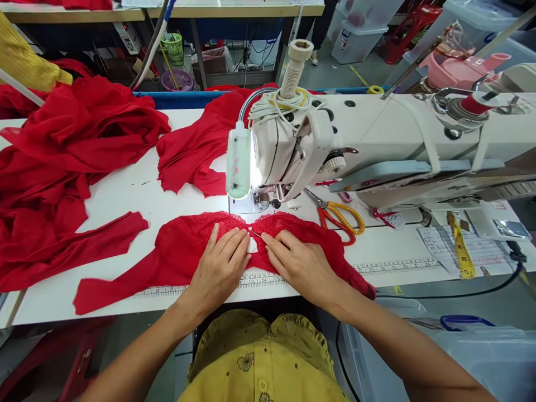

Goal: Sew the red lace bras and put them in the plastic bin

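Note:
A red lace garment piece (184, 245) lies spread on the white sewing table (125, 195), in front of the white sewing machine (377, 139). My left hand (220, 268) lies flat on its left half, fingers stretched toward the centre. My right hand (297, 262) presses flat on its right half, fingertips near a thin pin or needle-like tool (255, 234) at the middle seam. Whether the right fingers pinch that tool I cannot tell. Both hands meet just below the machine's needle area (263, 201).
Piles of red fabric (62, 156) cover the table's left side and back (196, 151). Yellow-handled scissors (341, 218) lie right of the needle. A yellow tape measure (460, 251) and papers sit at the right. A lamp (238, 162) hangs by the machine head. Plastic bins stand below right.

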`<state>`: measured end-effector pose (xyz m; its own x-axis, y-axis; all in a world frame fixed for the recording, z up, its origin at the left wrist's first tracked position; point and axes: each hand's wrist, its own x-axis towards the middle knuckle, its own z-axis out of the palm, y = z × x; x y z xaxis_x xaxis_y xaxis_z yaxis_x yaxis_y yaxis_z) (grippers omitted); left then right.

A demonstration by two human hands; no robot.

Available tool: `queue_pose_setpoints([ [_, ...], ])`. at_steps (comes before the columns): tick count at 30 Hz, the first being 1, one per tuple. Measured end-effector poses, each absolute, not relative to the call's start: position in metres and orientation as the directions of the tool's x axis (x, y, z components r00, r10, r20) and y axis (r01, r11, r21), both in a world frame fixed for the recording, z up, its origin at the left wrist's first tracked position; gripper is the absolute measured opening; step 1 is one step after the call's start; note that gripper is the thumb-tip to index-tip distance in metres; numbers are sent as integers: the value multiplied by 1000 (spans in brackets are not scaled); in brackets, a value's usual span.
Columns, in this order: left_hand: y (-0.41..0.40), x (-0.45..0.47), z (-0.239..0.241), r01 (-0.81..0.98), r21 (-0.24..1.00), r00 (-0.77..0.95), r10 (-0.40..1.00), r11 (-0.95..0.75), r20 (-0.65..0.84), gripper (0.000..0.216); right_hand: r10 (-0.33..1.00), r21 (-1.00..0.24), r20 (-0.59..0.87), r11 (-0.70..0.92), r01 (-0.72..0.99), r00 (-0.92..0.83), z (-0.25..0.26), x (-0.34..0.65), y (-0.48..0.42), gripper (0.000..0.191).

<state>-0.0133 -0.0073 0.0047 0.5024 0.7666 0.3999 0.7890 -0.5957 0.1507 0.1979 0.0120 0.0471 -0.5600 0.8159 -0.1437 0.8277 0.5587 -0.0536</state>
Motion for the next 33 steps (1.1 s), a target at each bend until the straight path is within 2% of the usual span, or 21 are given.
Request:
queue_pose_setpoints([
  [9,-7,-14,5,786,177,495,774,-593,395,35,818,-63,-90,564,823,-567,46,197,14,42],
  [15,-7,-13,4,787,162,498,768,-596,403,36,794,52,-44,607,793,-606,46,194,14,39],
  [20,-7,-12,7,793,98,508,742,-601,438,33,774,145,-23,629,764,-633,50,184,8,47],
  [23,-8,-12,9,795,72,519,736,-603,435,31,804,161,7,586,794,-595,45,180,6,49],
  [26,-9,-12,10,794,59,524,730,-605,440,32,843,134,12,532,836,-538,35,181,8,48],
  [33,-7,-11,11,807,114,489,763,-580,424,30,811,-103,21,583,806,-584,41,202,8,43],
])
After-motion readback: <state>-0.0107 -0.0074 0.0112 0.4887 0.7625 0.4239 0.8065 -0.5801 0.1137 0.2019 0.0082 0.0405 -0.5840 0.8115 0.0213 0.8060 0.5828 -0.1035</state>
